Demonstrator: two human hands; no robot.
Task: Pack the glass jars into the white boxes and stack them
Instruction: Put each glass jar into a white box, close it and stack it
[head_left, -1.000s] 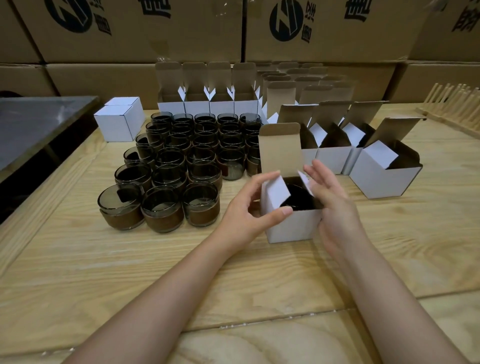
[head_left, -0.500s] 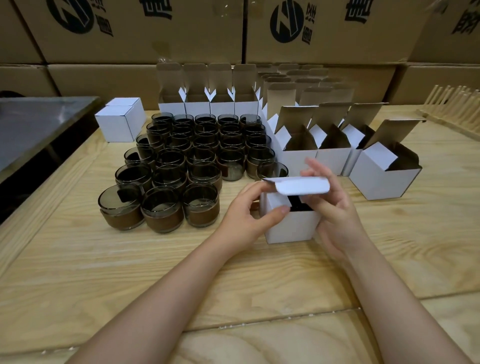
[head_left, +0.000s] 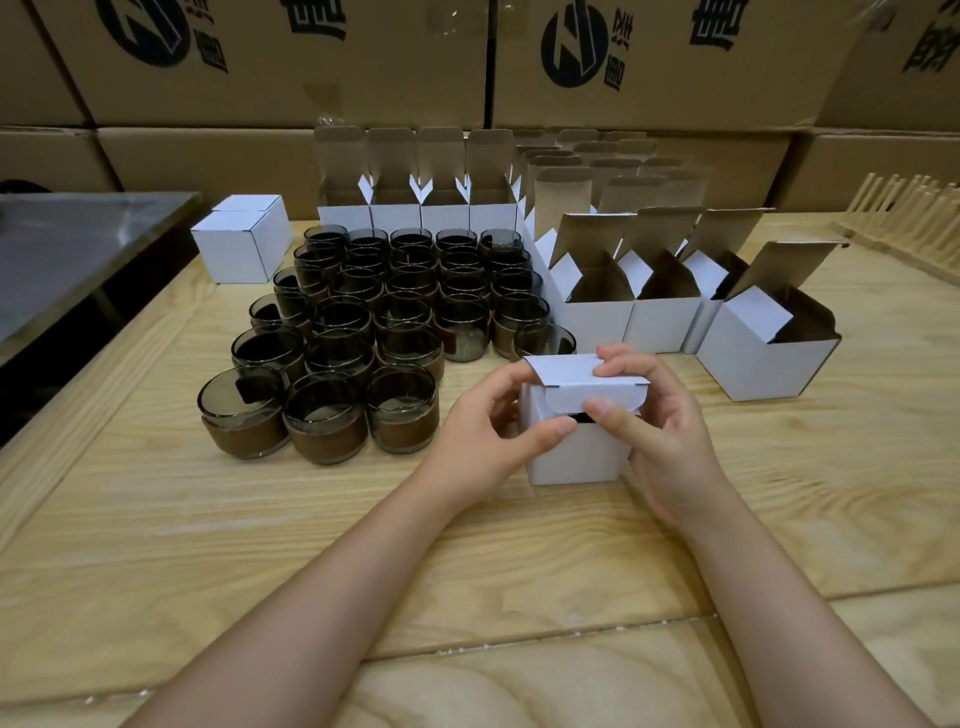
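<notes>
Lid now lies folded down over the white box on the surface; left hand grips its side, right hand pinches the untucked flap, closure nearly complete

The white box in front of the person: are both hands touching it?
Touching. The head view shows the left hand gripping the white box with its thumb on the front wall, and the right hand pinching the lid flap.
</notes>
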